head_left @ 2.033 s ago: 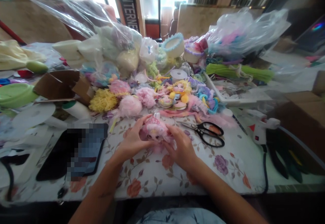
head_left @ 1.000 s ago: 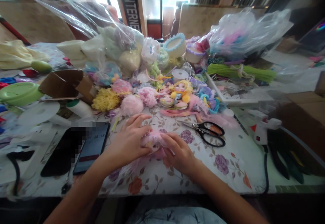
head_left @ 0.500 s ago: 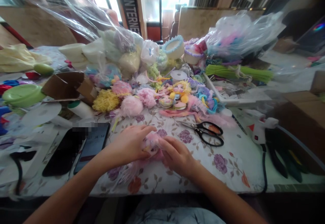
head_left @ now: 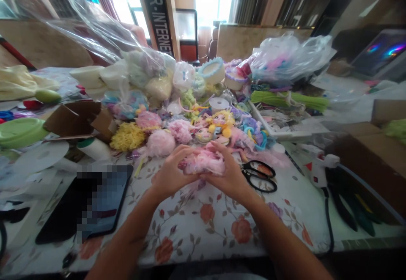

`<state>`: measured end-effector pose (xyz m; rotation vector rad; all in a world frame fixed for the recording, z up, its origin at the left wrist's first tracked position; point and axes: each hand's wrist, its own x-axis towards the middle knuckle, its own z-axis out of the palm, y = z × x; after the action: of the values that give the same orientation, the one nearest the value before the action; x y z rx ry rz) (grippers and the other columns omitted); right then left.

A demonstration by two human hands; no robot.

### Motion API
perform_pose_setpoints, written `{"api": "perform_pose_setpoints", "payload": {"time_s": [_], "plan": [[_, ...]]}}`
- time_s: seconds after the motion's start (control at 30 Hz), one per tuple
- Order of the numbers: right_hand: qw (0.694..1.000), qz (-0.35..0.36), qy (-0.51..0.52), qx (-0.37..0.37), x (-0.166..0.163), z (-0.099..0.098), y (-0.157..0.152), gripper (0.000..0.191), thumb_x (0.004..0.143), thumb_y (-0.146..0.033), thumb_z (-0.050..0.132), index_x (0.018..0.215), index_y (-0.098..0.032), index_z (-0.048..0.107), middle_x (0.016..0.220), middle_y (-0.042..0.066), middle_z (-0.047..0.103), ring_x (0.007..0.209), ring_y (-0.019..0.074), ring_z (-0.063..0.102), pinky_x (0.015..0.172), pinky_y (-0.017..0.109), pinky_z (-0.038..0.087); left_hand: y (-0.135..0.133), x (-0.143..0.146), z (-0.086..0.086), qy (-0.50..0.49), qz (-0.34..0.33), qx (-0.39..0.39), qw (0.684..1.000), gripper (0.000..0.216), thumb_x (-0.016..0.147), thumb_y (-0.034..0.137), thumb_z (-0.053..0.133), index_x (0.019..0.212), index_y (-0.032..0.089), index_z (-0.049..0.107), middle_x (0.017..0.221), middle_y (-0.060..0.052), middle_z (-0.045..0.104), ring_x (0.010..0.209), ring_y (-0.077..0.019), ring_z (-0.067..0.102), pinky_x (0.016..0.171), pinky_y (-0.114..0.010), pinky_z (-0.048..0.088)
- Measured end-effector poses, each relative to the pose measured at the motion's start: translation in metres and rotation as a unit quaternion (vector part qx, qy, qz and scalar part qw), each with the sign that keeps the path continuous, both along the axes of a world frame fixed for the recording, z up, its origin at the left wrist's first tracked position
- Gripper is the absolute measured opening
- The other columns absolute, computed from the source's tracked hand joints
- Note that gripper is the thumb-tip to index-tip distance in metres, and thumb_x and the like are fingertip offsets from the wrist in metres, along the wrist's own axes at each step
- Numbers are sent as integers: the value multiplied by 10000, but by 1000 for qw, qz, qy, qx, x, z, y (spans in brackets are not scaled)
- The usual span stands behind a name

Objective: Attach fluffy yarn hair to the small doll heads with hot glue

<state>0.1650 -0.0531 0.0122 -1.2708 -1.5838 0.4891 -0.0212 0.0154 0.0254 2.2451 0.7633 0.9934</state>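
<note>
Both my hands hold a small pink fluffy doll (head_left: 204, 161) above the floral tablecloth (head_left: 203, 225). My left hand (head_left: 169, 172) wraps its left side with the fingers curled over the top. My right hand (head_left: 230, 174) grips its right side, fingers closed around the fluff. The doll's face is hidden by pink fuzz. Black-handled scissors (head_left: 256, 175) lie just right of my right hand. A dark phone (head_left: 85, 204) lies flat to the left.
A heap of pompoms and little doll heads (head_left: 218, 123) fills the table's middle, with clear plastic bags (head_left: 285, 58) behind. A white glue gun (head_left: 317, 168) with a black cord lies at the right, cardboard boxes (head_left: 371, 153) beyond it. A green lid (head_left: 19, 130) sits far left.
My hands lifted the pink doll off the cloth and raised it toward the pile. The view tilted up, and the grip closed round both sides of the doll.
</note>
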Motion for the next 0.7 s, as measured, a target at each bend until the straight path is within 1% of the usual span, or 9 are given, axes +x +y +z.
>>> {"api": "perform_pose_setpoints", "payload": {"time_s": [0.07, 0.13, 0.2, 0.27, 0.37, 0.47, 0.53, 0.6, 0.7], "plan": [[999, 25, 9, -28, 1, -5, 5, 735, 719, -321, 773, 1356, -230, 418, 1315, 124, 560, 1192, 273, 550, 1009, 449, 450, 0, 2, -11, -2, 12, 6, 1000, 420, 728, 361, 763, 1089, 218, 602, 1116, -84, 624, 1074, -236, 589, 927, -353, 478], [998, 31, 24, -39, -1, -11, 7, 670, 742, -303, 748, 1336, -232, 447, 1320, 117, 565, 1175, 260, 561, 997, 434, 457, -2, 1, -17, 18, 28, -4, 999, 445, 735, 368, 754, 1119, 221, 582, 1157, -94, 616, 1117, -252, 578, 949, -376, 473], [998, 29, 42, -42, -3, -17, 8, 632, 752, -308, 736, 1320, -231, 470, 1325, 117, 563, 1137, 246, 581, 964, 411, 478, -4, -2, -19, 43, 41, -21, 998, 482, 744, 367, 743, 1163, 229, 551, 1195, -99, 608, 1154, -266, 564, 965, -391, 468], [997, 33, 49, -45, -4, -23, 8, 636, 754, -319, 737, 1326, -237, 472, 1311, 112, 573, 1093, 232, 601, 927, 387, 499, -7, -4, -18, 67, 41, -40, 996, 491, 757, 333, 727, 1191, 239, 517, 1204, -91, 609, 1143, -260, 572, 957, -386, 474], [997, 41, 44, -40, -3, -29, 6, 642, 770, -330, 728, 1350, -260, 460, 1264, 92, 602, 1058, 215, 613, 918, 368, 501, -9, -6, -20, 71, 25, -62, 995, 469, 777, 272, 703, 1183, 254, 468, 1199, -78, 602, 1099, -229, 588, 908, -356, 495], [997, 40, 45, -41, -2, -33, 6, 622, 785, -333, 717, 1346, -259, 459, 1275, 91, 593, 1090, 217, 598, 934, 364, 489, -8, -5, -25, 21, -11, -51, 998, 372, 810, 239, 677, 1108, 245, 454, 1229, -94, 552, 1192, -227, 523, 923, -351, 485], [997, 36, 51, -50, 0, -35, 6, 611, 777, -330, 723, 1324, -236, 468, 1286, 105, 586, 1106, 225, 591, 931, 365, 489, -7, -5, -28, -3, -37, -29, 999, 294, 829, 207, 655, 1060, 237, 476, 1239, -101, 519, 1246, -229, 470, 976, -372, 456], [996, 33, 54, -60, 0, -36, 5, 592, 769, -322, 726, 1298, -217, 482, 1291, 114, 583, 1113, 232, 589, 931, 369, 488, -6, -4, -28, -2, -49, -17, 999, 241, 837, 178, 641, 1033, 235, 513, 1248, -100, 496, 1261, -232, 450, 1016, -394, 430], [996, 30, 54, -70, 0, -36, 4, 575, 764, -311, 727, 1280, -218, 491, 1299, 111, 582, 1123, 233, 589, 938, 371, 484, -7, -4, -26, 10, -59, -28, 998, 186, 851, 160, 617, 1017, 238, 586, 1302, -96, 453, 1264, -236, 454, 1026, -397, 435]]}}
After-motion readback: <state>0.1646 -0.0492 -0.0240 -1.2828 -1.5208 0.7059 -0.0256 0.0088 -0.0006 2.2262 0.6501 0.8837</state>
